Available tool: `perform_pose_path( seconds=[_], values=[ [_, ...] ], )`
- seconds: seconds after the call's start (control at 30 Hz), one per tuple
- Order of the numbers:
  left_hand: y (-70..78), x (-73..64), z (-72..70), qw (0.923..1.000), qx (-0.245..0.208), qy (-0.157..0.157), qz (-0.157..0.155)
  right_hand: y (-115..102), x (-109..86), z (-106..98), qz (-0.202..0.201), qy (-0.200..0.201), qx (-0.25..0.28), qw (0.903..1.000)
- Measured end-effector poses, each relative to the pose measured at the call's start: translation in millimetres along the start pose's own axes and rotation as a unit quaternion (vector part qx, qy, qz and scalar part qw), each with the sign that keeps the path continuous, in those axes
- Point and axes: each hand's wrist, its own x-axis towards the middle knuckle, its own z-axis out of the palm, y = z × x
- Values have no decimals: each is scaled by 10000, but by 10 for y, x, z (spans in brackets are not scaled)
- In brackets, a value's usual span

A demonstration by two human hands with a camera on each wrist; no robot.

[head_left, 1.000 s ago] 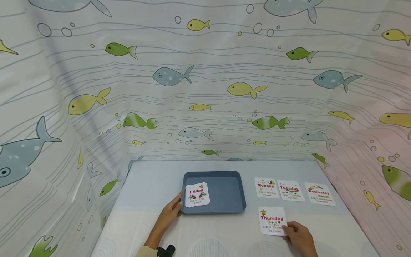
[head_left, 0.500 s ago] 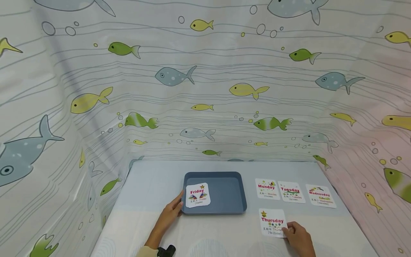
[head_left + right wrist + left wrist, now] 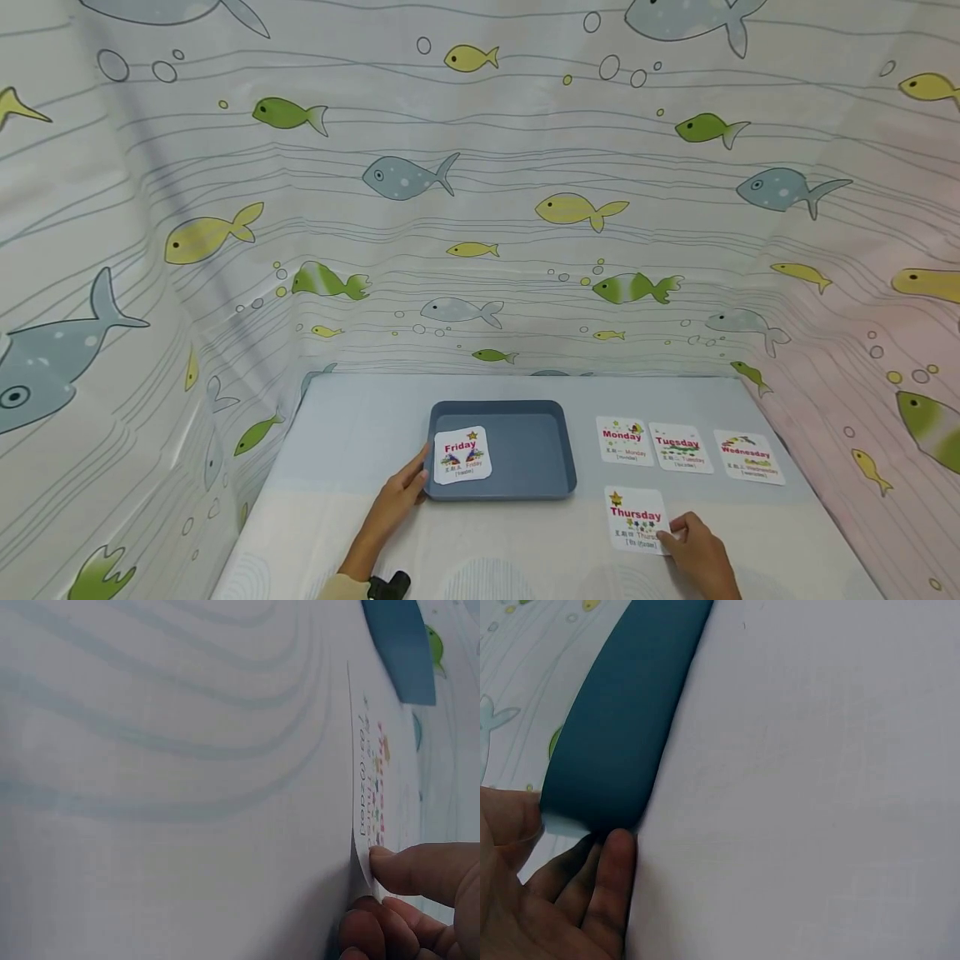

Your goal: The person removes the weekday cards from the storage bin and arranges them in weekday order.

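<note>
My left hand [image 3: 393, 504] holds the left front corner of a blue-grey tray [image 3: 532, 454]. In the left wrist view, its thumb is at the tray's rim and the fingers [image 3: 615, 877] lie beneath the corner. A white Friday card [image 3: 462, 456] lies at the left inside the tray. To the right of the tray, my right hand [image 3: 702, 550] pinches the lower right corner of the Thursday card [image 3: 633, 512]. In the right wrist view, the thumb is on the card's face with fingers under it, and that corner is bent up a little from the table.
Behind the Thursday card lie a Monday card [image 3: 624, 442], a Tuesday card [image 3: 680, 448] and a Wednesday card [image 3: 750, 457], roughly in a row. The pale cloth-covered table [image 3: 517, 533] meets a fish-patterned curtain [image 3: 510, 275] at the back and sides.
The view shifted slightly between the first two frames. My right thumb has slid a little further onto the Thursday card. The left hand, the tray and the other cards look unmoved.
</note>
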Motion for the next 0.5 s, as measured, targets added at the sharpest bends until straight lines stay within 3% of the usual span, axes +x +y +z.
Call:
perform_pose_path(
  seconds=[0.5],
  values=[
    [-22,7,-8,10000,-2,-34,78,0,-12,-63,-37,-222,-173,9996]
  ],
)
